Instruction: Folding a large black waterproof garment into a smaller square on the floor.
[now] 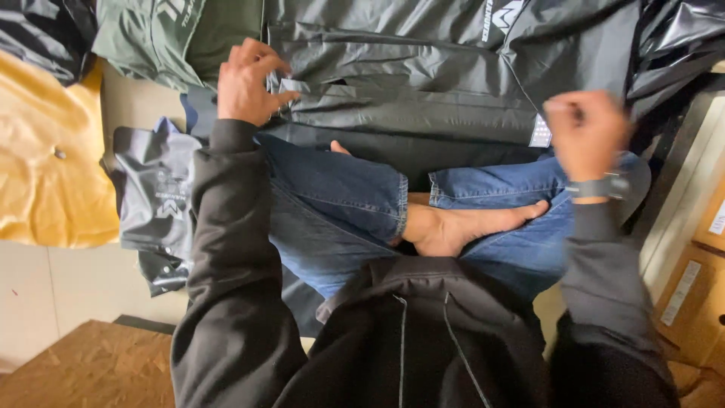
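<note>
I sit cross-legged on the floor (30, 302), jeans (332, 196) and bare foot (461, 225) below me, with a dark grey jacket (423, 91) laid flat just beyond my knees so both hands reach it without leaning.

Left hand (248, 81): fingers curled, thumb and fingertips pinching a fold at the jacket's left edge, near a small pale tab. I judge the grip sits there to hold that side taut.

Right hand (587, 134): blurred; it looks closed in a loose fist at the jacket's right edge, beside a small white label (541, 133). I cannot tell whether it pinches fabric. A dark watch (600, 186) rides the wrist.

Surroundings: an olive green garment (162, 38) lies at the jacket's far left corner. A garment in a clear plastic bag (155, 204) sits beside my left elbow. Yellow fabric (45, 151) lies further left, cardboard boxes (698, 287) at the right, and a chipboard panel (91, 366) at the near left.
</note>
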